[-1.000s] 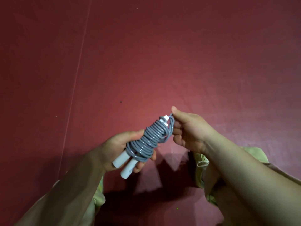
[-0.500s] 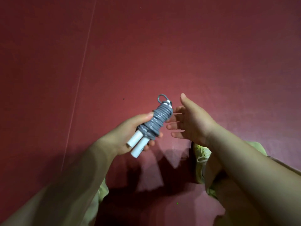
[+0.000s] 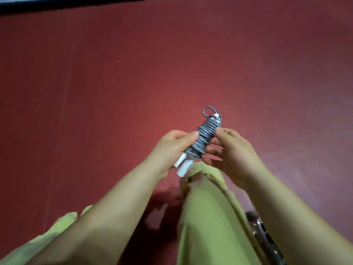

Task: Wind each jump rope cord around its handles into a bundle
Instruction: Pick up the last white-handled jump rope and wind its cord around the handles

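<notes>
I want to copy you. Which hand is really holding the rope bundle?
The left hand grips the bundle; the right hand only touches it.

No legible text, label, brand, number or sign anywhere in the frame. Nothing readable on the grey coiled jump rope cord [image 3: 205, 137] or the white plastic handles [image 3: 183, 166] at centre, none on the plain red floor mat [image 3: 95, 83], none on the light green trousers [image 3: 206, 217] at bottom centre. Too blurred to read: the dark shiny object [image 3: 264, 236] at lower right.
</notes>
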